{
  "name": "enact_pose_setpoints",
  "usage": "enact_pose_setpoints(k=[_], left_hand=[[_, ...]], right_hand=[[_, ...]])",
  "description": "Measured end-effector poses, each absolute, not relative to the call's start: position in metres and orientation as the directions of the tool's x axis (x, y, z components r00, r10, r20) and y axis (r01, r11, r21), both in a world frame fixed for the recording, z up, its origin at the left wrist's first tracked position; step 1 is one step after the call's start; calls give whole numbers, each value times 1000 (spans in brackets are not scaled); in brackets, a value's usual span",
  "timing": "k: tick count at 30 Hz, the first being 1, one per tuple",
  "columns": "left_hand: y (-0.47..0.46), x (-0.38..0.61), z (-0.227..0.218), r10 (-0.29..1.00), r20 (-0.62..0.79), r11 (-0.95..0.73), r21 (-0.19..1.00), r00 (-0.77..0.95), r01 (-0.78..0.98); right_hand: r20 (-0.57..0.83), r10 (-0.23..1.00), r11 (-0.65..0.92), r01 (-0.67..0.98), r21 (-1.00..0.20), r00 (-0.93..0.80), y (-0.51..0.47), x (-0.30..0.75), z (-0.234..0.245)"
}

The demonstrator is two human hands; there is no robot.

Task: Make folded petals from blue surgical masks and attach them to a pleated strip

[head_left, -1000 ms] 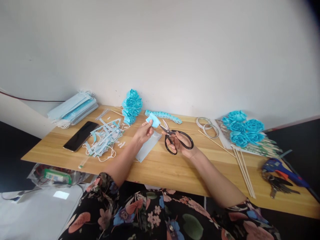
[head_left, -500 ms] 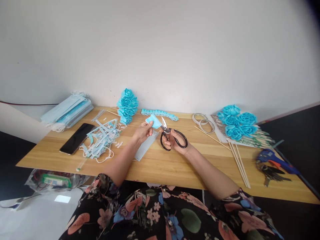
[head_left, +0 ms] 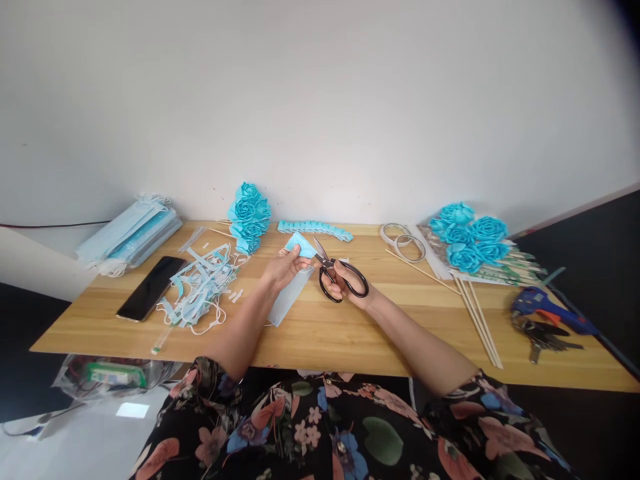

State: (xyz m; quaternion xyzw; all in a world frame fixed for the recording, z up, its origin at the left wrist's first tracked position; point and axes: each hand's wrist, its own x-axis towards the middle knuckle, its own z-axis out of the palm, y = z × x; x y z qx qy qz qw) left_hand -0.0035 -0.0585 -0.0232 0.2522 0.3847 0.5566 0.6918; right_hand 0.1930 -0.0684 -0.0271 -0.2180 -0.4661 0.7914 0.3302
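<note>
My left hand (head_left: 284, 268) pinches a small folded piece of light-blue mask fabric (head_left: 300, 245) above the table's middle. In my right hand (head_left: 345, 283) is a pair of black-handled scissors (head_left: 356, 279), fingers through the loops. The scissors' blades stand apart at the fabric's right corner; whether they touch it I cannot tell. Beneath my hands lies a flat pale-blue mask sheet (head_left: 290, 297), partly covered by the left hand. Behind them a row of folded blue pieces (head_left: 314, 229) lies near the wall.
Left on the wooden table (head_left: 400, 333) are stacked masks (head_left: 133, 233), a phone (head_left: 151, 288) and a heap of cut straps (head_left: 203, 287). Blue fabric roses (head_left: 249, 217) lie behind. To the right are tape rolls (head_left: 410, 247), sticks (head_left: 477, 320), more roses (head_left: 470, 235) and a glue gun (head_left: 550, 310).
The view has shifted slightly. The scissors' blades and the blue fabric piece have tilted a little, with both hands keeping their hold. The things on the table lie as before.
</note>
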Motion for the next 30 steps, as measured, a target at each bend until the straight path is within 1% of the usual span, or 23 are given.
enact_pose_setpoints(k=[5,10,16,21,25,28,30], left_hand=[[-58,-3,-28,977,-201,205,810,68,-550],[-58,-2,-30,986,-147,162,816,73,-555],[-57,-3,-28,988,-144,153,826,58,-543],[-56,-6,-28,989,-146,138,826,28,-547],[-56,-9,-27,990,-130,142,823,60,-550],[-57,-11,-27,991,-105,135,815,85,-564],[-58,-11,-27,992,-92,122,817,82,-564]], right_hand=[[-50,736,-358,-325,-875,-675,-71,190,-28],[-27,757,-321,-336,-886,-653,-72,187,-31],[-24,780,-287,-324,-902,-625,-71,185,-37],[-36,788,-276,-301,-913,-615,-73,184,-33],[-32,800,-236,-266,-934,-599,-73,185,-27],[-26,781,-231,-251,-940,-624,-70,189,-27],[-23,744,-250,-246,-937,-668,-68,191,-27]])
